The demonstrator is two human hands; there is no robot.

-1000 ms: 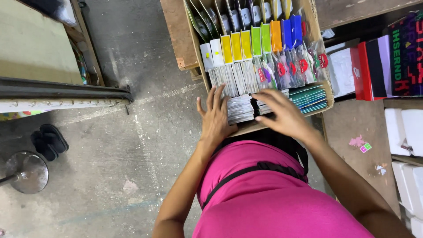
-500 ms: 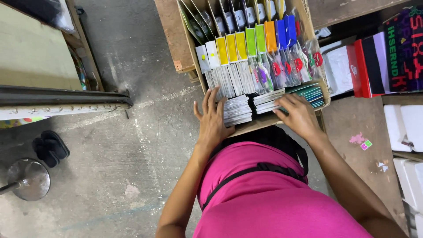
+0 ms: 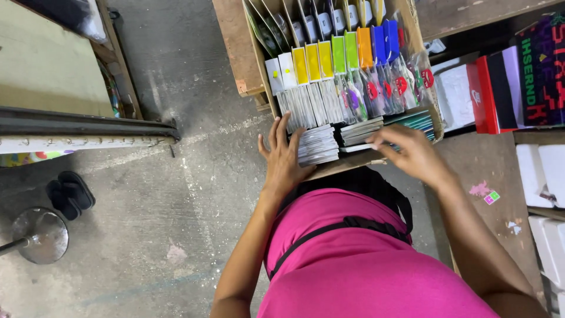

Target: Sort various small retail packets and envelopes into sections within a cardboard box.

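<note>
At the near end of the cardboard box (image 3: 257, 70), the left hand (image 3: 284, 160) lies flat and open against the silvery packets (image 3: 318, 146). The right hand (image 3: 412, 154) loosely fingers a white packet (image 3: 362, 147), probably sorting; next needs a firmer pinch.

dark sandals (image 3: 70, 194), pair, on stained concrete floor (image 3: 176, 194) at left. round metal stand base (image 3: 40, 234) just below them. metal-edged panel (image 3: 82, 134) above. at right: red-and-black box (image 3: 500, 88) on shelf, white foam blocks (image 3: 538, 171) lower, small pink and green scraps (image 3: 484, 192) on brown board.
</note>
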